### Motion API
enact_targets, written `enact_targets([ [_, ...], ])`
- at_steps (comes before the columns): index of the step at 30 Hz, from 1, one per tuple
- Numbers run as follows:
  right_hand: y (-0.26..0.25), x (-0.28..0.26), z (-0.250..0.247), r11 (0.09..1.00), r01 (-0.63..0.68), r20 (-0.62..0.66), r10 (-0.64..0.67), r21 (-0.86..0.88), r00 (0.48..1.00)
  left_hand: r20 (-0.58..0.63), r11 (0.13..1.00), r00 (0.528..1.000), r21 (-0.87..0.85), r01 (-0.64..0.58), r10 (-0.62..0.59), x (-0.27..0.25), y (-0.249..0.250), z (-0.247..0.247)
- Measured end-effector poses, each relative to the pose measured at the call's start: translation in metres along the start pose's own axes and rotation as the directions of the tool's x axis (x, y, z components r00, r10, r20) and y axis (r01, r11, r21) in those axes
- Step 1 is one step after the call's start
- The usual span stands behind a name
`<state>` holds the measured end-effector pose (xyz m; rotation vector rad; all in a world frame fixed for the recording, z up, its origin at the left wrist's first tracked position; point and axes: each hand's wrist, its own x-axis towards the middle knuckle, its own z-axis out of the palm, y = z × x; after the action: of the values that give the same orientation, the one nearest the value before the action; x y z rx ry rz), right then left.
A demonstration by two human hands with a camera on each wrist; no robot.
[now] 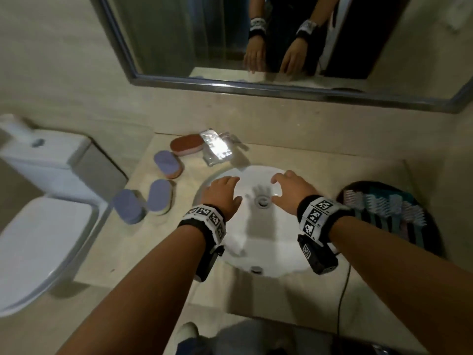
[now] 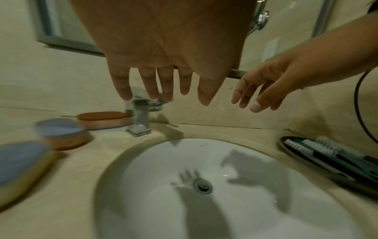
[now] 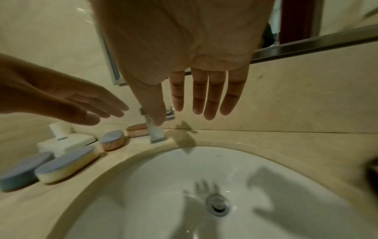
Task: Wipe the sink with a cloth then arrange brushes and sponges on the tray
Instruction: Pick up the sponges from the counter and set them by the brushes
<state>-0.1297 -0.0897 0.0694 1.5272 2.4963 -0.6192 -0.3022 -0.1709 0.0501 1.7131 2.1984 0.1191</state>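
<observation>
The white sink [image 1: 268, 242] is set into a beige counter. Both hands hover over its bowl, palms down, fingers straight and spread, holding nothing. My left hand [image 1: 225, 187] [image 2: 163, 90] is over the bowl's left side. My right hand [image 1: 289, 185] [image 3: 194, 103] is over the right side, past the drain [image 1: 263, 201]. Several oval sponges lie left of the sink: one red-topped [image 1: 186, 144] and three purple-topped [image 1: 167, 163]. A dark oval tray [image 1: 435, 226] to the right holds several brushes [image 1: 378, 203]. A small white crumpled patch [image 1: 236, 243], possibly a cloth, sits at the bowl's near left.
A chrome faucet [image 1: 217, 147] stands behind the bowl, beside the red-topped sponge. A mirror [image 1: 230, 34] hangs above the counter. A white toilet [image 1: 38, 226] is to the left, below counter level. A black cable [image 1: 343, 290] hangs from my right wrist.
</observation>
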Motion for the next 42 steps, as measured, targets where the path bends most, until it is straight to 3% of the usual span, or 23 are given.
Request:
enact_targets([
  [8, -0.166, 0.028, 0.066, 0.999, 0.047, 0.112, -0.048, 0.009, 0.993, 0.090, 0.989, 0.985, -0.014, 0.150, -0.148, -0.049, -0.180, -0.018],
  [15, -0.241, 0.044, 0.101, 0.997, 0.055, 0.140, -0.062, 0.052, 0.988, 0.162, 0.982, 0.969, 0.037, 0.184, -0.187, -0.060, -0.272, -0.029],
  [22, -0.269, 0.082, 0.117, 0.999, 0.014, 0.204, -0.020, 0.032, 0.979, 0.153, 0.990, 0.984, 0.116, 0.076, -0.093, -0.039, -0.308, -0.026],
  [27, -0.279, 0.121, 0.134, 0.998, -0.048, 0.240, 0.038, 0.034, 0.970, 0.277, 0.951, 0.961, 0.301, -0.074, -0.013, -0.012, -0.313, -0.025],
  [30, -0.285, 0.134, 0.145, 0.990, -0.125, 0.198, 0.112, 0.057, 0.974, 0.337, 0.938, 0.941, 0.311, -0.153, 0.042, -0.002, -0.313, -0.022],
  [33, -0.291, 0.142, 0.155, 0.982, -0.152, 0.158, 0.134, 0.110, 0.978, 0.310, 0.962, 0.950, 0.247, -0.120, 0.038, 0.005, -0.319, -0.017],
  [37, -0.289, 0.149, 0.156, 0.965, -0.166, 0.202, 0.125, 0.202, 0.971, 0.274, 0.972, 0.962, 0.220, -0.085, 0.022, 0.007, -0.325, -0.013],
  [42, -0.281, 0.140, 0.149, 0.960, -0.125, 0.161, 0.086, 0.251, 0.983, 0.214, 0.988, 0.976, 0.155, 0.007, -0.041, 0.002, -0.325, -0.022],
])
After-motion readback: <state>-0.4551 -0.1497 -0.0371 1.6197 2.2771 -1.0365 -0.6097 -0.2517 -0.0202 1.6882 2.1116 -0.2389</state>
